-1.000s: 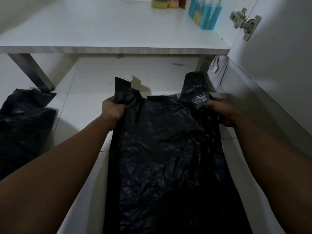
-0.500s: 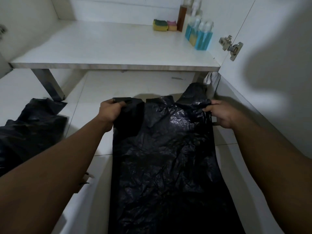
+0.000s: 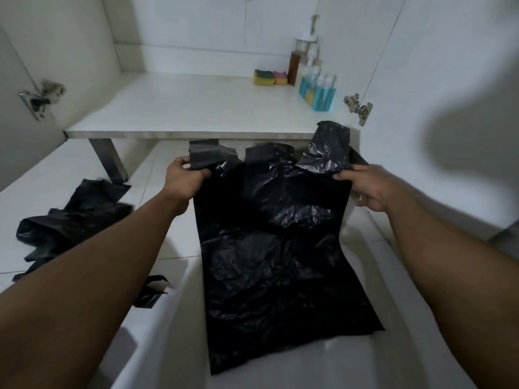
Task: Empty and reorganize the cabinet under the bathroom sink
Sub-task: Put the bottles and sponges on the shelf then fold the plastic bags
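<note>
A black plastic bag (image 3: 275, 248) hangs spread out in front of me, its handles pointing up toward the cabinet shelf (image 3: 196, 108). My left hand (image 3: 182, 181) pinches the bag's upper left corner below the left handle. My right hand (image 3: 368, 189) grips the upper right corner below the right handle. The bag's lower edge hangs over my lap. At the shelf's back right stand blue bottles (image 3: 317, 91), a brown bottle (image 3: 295, 66) and sponges (image 3: 271, 77).
A second crumpled black bag (image 3: 73, 220) lies on the white tiled floor (image 3: 78, 169) at the left, with a small black scrap (image 3: 150, 290) nearer me. Open cabinet doors with metal hinges (image 3: 359, 108) flank the shelf. A metal leg (image 3: 109, 158) supports the shelf at the left.
Both hands have lifted the bag higher, so its bottom edge now shows. The view has tilted up, revealing more of the shelf and the cabinet's back wall.
</note>
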`<state>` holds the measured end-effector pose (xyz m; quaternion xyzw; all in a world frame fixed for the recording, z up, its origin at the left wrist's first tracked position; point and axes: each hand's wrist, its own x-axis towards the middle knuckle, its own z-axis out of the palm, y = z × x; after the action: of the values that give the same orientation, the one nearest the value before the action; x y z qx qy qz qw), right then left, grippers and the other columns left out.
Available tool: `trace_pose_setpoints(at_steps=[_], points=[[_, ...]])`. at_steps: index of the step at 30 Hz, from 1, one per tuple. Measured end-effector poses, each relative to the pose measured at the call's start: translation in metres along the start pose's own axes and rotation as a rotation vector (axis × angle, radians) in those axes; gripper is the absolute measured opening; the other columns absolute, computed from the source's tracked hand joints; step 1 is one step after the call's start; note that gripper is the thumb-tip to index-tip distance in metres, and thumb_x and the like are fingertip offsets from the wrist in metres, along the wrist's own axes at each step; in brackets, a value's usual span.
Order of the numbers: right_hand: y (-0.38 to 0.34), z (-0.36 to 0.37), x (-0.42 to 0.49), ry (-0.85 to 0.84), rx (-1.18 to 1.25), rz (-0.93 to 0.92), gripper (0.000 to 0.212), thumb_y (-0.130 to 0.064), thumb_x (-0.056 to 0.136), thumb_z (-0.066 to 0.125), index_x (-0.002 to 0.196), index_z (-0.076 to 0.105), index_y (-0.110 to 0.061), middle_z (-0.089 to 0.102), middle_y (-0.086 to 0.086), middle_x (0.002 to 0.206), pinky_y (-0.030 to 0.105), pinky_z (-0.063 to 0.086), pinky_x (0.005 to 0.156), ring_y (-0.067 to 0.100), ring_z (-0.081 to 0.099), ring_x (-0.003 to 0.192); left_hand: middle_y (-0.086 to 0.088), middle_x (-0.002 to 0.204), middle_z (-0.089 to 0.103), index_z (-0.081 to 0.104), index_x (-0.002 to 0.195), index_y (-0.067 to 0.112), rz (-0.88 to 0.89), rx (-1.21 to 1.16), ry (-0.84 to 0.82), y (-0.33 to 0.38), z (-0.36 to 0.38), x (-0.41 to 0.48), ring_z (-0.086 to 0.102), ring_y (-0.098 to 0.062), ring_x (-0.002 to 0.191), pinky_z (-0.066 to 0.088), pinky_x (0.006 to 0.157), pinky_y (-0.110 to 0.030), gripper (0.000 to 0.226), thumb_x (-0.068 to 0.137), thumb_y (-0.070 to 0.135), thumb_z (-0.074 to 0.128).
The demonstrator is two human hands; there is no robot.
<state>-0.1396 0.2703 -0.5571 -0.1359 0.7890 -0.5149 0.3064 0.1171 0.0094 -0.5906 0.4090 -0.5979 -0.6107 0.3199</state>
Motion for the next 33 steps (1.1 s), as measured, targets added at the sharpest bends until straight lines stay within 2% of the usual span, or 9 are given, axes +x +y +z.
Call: trace_pose_setpoints(at_steps=[2, 5, 10, 15, 19, 24, 28, 30, 33], points=[[0.007, -0.002, -0.008, -0.025, -0.030, 0.051, 0.076, -0.039, 0.066, 0.082, 0.135, 0.052, -0.028, 0.059, -0.006, 0.122, 0.047, 0.038, 0.085, 0.016, 0.054, 0.102, -0.001, 0.093, 0.069, 0.052, 0.126, 0.016, -0.072, 0.054, -0.088, -0.002, -0.003, -0.010, 0.065, -0.015, 0.068, 0.053, 0.057, -0.026, 0.050, 0.081, 0.001, 0.066], [0.015, -0.003, -0.024, -0.045, -0.088, 0.100, 0.035, -0.022, 0.088, 0.061, 0.123, 0.060, -0.026, 0.056, -0.005, 0.127, 0.063, 0.024, 0.105, 0.020, 0.049, 0.116, -0.002, 0.088, 0.066, 0.062, 0.116, 0.017, -0.149, 0.101, -0.184, -0.005, -0.005, -0.025, 0.059, -0.018, 0.070, 0.050, 0.068, -0.031, 0.036, 0.081, 0.010, 0.063], [0.033, -0.012, -0.039, -0.126, -0.200, 0.189, 0.027, -0.013, 0.088, 0.048, 0.108, 0.063, -0.022, 0.056, -0.002, 0.131, 0.066, 0.020, 0.105, 0.015, 0.055, 0.113, -0.004, 0.084, 0.063, 0.067, 0.092, 0.017, -0.165, 0.150, -0.235, -0.006, -0.005, -0.046, 0.056, -0.021, 0.076, 0.049, 0.071, -0.032, 0.012, 0.084, 0.024, 0.064], [0.055, -0.024, -0.051, -0.249, -0.453, 0.304, 0.034, -0.006, 0.093, 0.052, 0.126, 0.050, -0.015, 0.049, 0.000, 0.138, 0.067, 0.017, 0.108, 0.022, 0.047, 0.127, -0.017, 0.098, 0.072, 0.070, 0.101, 0.002, -0.281, 0.340, -0.410, -0.026, -0.008, -0.064, 0.068, -0.032, 0.083, 0.057, 0.082, -0.043, 0.026, 0.078, 0.015, 0.073], [0.073, -0.027, -0.066, -0.314, -0.640, 0.419, 0.028, -0.001, 0.090, 0.057, 0.116, 0.056, -0.013, 0.056, 0.004, 0.130, 0.071, 0.015, 0.107, 0.022, 0.055, 0.120, -0.015, 0.088, 0.065, 0.066, 0.101, 0.000, -0.402, 0.562, -0.531, -0.051, -0.008, -0.083, 0.063, -0.029, 0.075, 0.053, 0.068, -0.039, 0.024, 0.080, 0.011, 0.070], [0.075, -0.019, -0.069, -0.239, -0.541, 0.394, 0.025, -0.001, 0.090, 0.056, 0.112, 0.061, -0.013, 0.061, 0.004, 0.128, 0.055, 0.036, 0.099, 0.021, 0.059, 0.117, -0.019, 0.088, 0.064, 0.068, 0.102, 0.000, -0.397, 0.419, -0.464, -0.061, -0.005, -0.090, 0.058, -0.030, 0.079, 0.046, 0.069, -0.042, 0.036, 0.070, 0.016, 0.070], [0.072, -0.018, -0.061, -0.238, -0.472, 0.365, 0.017, -0.003, 0.091, 0.057, 0.100, 0.061, -0.016, 0.060, -0.002, 0.120, 0.057, 0.035, 0.101, 0.021, 0.062, 0.108, -0.014, 0.090, 0.072, 0.071, 0.103, 0.004, -0.323, 0.322, -0.419, -0.055, -0.002, -0.082, 0.066, -0.028, 0.079, 0.051, 0.068, -0.035, 0.023, 0.080, 0.007, 0.068], [0.072, -0.016, -0.051, -0.173, -0.314, 0.319, 0.011, -0.008, 0.093, 0.057, 0.095, 0.060, -0.018, 0.062, -0.001, 0.109, 0.041, 0.047, 0.084, 0.018, 0.062, 0.094, -0.015, 0.091, 0.074, 0.073, 0.100, 0.003, -0.284, 0.165, -0.276, -0.050, 0.002, -0.072, 0.069, -0.027, 0.077, 0.054, 0.067, -0.033, 0.021, 0.080, 0.004, 0.071], [0.064, -0.008, -0.032, -0.028, -0.136, 0.252, 0.009, -0.016, 0.096, 0.056, 0.105, 0.058, -0.018, 0.057, 0.000, 0.092, 0.024, 0.042, 0.058, 0.010, 0.050, 0.070, -0.011, 0.083, 0.069, 0.070, 0.094, 0.003, -0.239, 0.010, -0.030, -0.036, 0.004, -0.048, 0.064, -0.020, 0.061, 0.051, 0.053, -0.025, 0.019, 0.077, 0.006, 0.078]])
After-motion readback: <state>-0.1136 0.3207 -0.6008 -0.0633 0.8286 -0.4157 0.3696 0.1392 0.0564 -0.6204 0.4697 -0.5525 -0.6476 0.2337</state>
